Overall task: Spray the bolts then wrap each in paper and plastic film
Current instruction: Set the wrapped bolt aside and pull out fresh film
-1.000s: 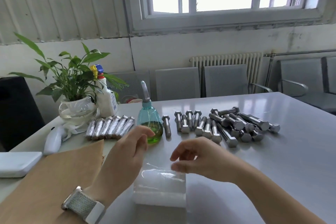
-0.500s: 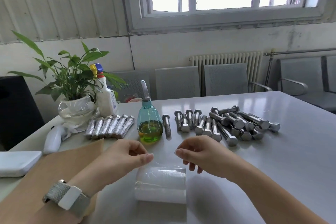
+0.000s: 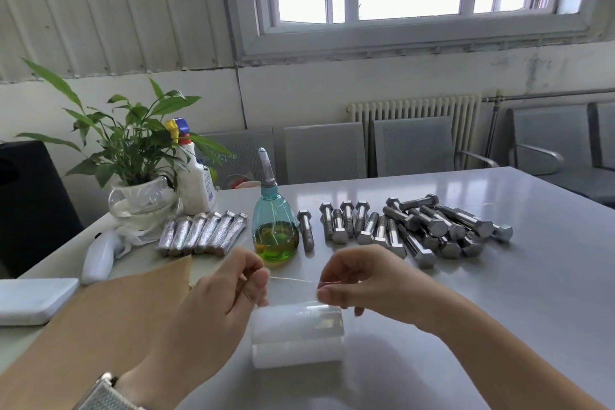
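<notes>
Both hands now hover above the roll of plastic film (image 3: 297,336), each pinching a corner of the film's free edge: the left hand (image 3: 222,303) grips it between thumb and forefinger, and the right hand (image 3: 367,286) does the same on the other side. Half a second ago the fingers were curled near the roll with no film visibly stretched; now a thin bright line of film edge runs taut between the two hands, and both hands sit higher than before. A second ago the left hand was raised with fingers spread in front of the spray bottle (image 3: 275,226), which now stands fully in view on the table (image 3: 499,309). Going left to right, a brown paper sheet (image 3: 100,326) lies under the left forearm, six already wrapped bolts (image 3: 203,232) lie in a row, then comes the spray bottle with green-yellow liquid, then the bare bolts (image 3: 416,230), some lined up and the rest piled. The pulled-out film is almost invisible apart from its upper edge, so how far it is unrolled cannot be told. The left wrist with its watch (image 3: 103,396) is cut off at the frame's bottom edge, and the paper's near corner is cut off too.
</notes>
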